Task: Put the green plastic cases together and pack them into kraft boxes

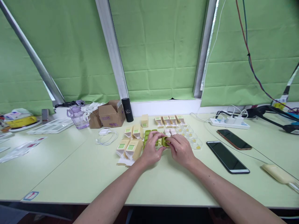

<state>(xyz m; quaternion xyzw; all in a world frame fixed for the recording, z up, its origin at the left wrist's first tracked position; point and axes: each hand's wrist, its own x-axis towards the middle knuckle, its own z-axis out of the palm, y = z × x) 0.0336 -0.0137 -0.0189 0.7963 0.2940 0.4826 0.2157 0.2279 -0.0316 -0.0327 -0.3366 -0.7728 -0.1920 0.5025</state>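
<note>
Head camera view: two bare hands meet above a pale green desk (149, 191), steadying a small green cup (165, 142) between them. The left hand (151, 148) grips the cup's left side between thumb and fingers; the right hand (181, 150) closes narrowly on its right side, fingertips at the rim. What lies inside the cup is too small to tell.

Just behind the left hand sit more green cups (147, 133), partly hidden by the fingers. Small pale pink pieces (170, 131) lie beyond the two hands, and beside them, to the right, clear plastic domes (192, 137) cluster, some showing a spot of yellow. To the left stand four cream cartons (134, 148) with green panels, their flaps open toward the desk's near edge. Another row of four open cartons (173, 120) lines the back, near a single carton (144, 121).

Farther left, a black bottle (127, 109) stands by a brown cardboard box (112, 114), with a purple jug (78, 117) beyond. On the right, two phones (227, 157) lie face up near a white power strip (230, 123).
</note>
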